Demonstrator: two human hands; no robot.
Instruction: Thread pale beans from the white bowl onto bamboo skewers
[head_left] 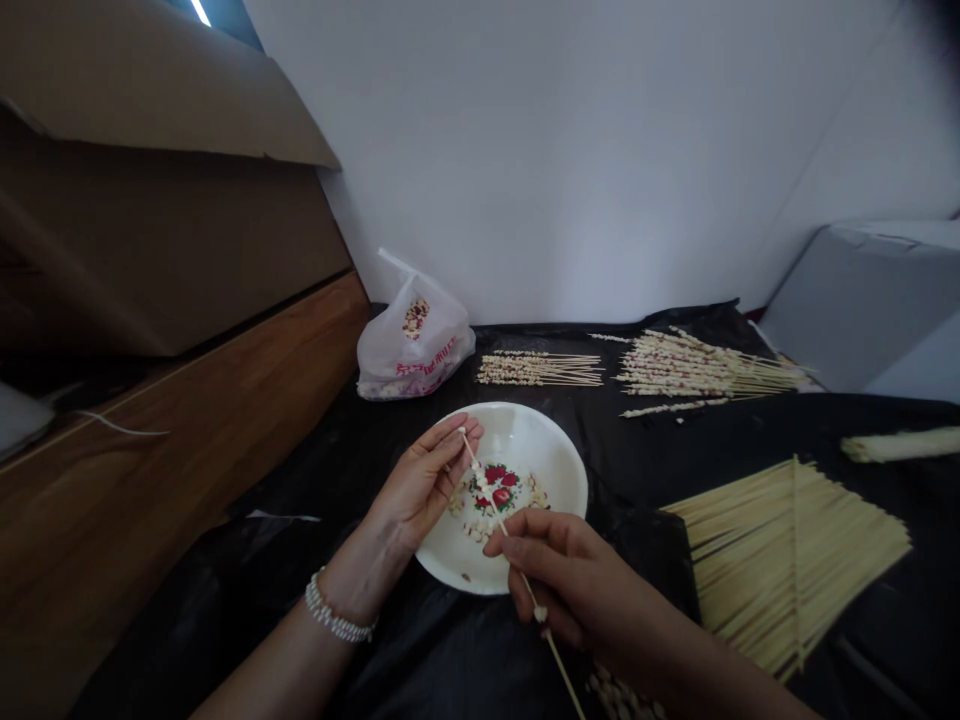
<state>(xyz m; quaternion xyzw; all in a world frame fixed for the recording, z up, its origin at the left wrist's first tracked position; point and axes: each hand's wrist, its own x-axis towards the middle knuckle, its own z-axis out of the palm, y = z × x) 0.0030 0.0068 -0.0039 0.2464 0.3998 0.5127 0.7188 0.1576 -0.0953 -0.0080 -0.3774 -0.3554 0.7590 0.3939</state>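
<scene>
Head view:
Left hand (426, 482): pinched skewer (520, 570) tip, over bowl (511, 582).
Right hand (559, 570): gripped skewer shaft, bowl's near right.
Bag (417, 345): behind bowl.

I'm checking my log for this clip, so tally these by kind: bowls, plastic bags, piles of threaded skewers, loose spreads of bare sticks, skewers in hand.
Bowl: 1
Plastic bag: 1
Piles of threaded skewers: 2
Spread of bare sticks: 1
Skewer, held by left hand and right hand: 1
Total: 6
</scene>
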